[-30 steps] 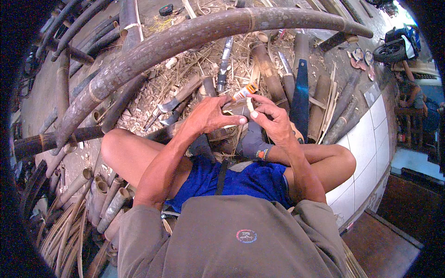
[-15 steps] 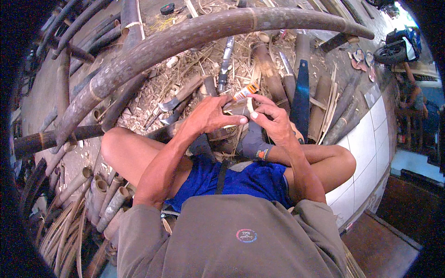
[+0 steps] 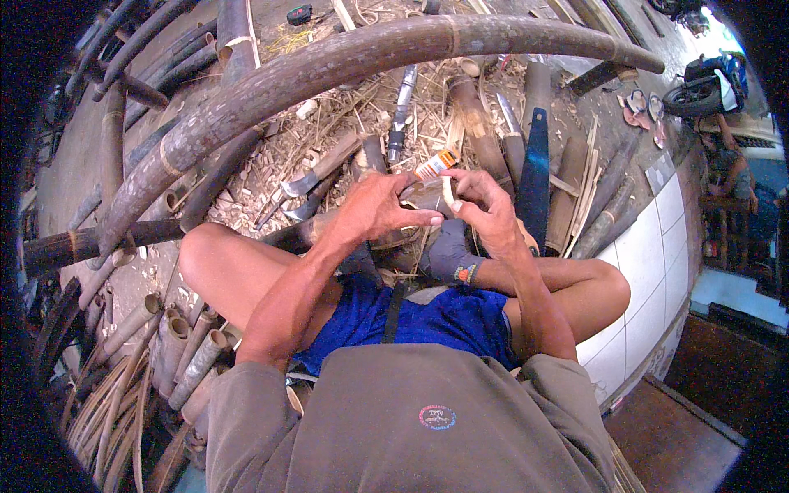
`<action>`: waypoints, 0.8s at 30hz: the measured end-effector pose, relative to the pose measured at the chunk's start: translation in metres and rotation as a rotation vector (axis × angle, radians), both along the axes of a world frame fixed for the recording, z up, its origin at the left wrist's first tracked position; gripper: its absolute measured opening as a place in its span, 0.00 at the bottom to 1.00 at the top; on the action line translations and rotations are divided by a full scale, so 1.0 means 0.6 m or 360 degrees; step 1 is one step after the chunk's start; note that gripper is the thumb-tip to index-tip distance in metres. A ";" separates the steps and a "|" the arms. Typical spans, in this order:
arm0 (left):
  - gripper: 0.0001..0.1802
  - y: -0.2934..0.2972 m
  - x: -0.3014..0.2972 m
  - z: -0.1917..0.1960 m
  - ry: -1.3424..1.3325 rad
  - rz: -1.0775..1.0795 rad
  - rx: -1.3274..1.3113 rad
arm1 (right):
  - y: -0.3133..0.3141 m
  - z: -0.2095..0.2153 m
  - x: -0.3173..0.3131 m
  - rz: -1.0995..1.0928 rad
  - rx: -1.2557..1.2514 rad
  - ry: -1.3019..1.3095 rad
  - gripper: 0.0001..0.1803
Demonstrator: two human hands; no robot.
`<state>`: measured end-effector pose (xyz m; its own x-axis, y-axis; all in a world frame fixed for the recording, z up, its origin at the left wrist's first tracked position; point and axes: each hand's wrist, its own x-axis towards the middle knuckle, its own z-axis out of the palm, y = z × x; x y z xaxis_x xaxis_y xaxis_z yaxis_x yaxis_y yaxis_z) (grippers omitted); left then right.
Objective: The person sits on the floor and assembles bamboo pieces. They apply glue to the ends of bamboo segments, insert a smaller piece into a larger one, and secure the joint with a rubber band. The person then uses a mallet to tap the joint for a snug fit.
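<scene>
While both my hands meet near the middle of the frame, a short bamboo piece (image 3: 424, 195) sits between them. My left hand (image 3: 378, 205) has its grip clamped on the left end, fingers on the far side and thumb along the near side; my right hand (image 3: 485, 203) has thumb and forefinger closed about the pale rim (image 3: 448, 191) at the other end. How hard either one presses, I cannot tell. I judge the step in hand to be checking that edge by touch rather than cutting it, since neither hand holds a tool. As I see it, the next move calls for a steady left hold while the right fingertips turn or shift along the rim. An orange-and-white packet (image 3: 436, 164) lies just beyond the piece, the blue saw (image 3: 536, 185) right of centre, a knife (image 3: 509, 115) above it to the left, and shavings (image 3: 267, 168) across the upper left.
</scene>
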<state>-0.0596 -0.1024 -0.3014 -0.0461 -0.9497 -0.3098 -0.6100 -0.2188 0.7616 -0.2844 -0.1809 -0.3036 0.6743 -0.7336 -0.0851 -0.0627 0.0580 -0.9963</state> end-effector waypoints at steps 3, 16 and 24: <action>0.49 0.003 -0.009 -0.006 -0.0062 0.0039 -0.0163 | 0.011 -0.004 0.020 -0.0146 -0.0125 0.0175 0.22; 0.43 0.013 -0.038 -0.036 -0.0204 0.0189 -0.0397 | 0.002 -0.035 0.060 -0.0202 -0.0634 0.0831 0.26; 0.45 0.008 -0.043 -0.053 -0.0235 0.0169 -0.0361 | -0.010 -0.042 0.053 -0.0145 -0.0617 0.0888 0.28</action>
<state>-0.0854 -0.0979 -0.3331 0.0868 -0.9926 -0.0852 -0.7006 -0.1216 0.7031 -0.2525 -0.1872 -0.3290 0.5402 -0.8328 -0.1213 -0.5843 -0.2674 -0.7662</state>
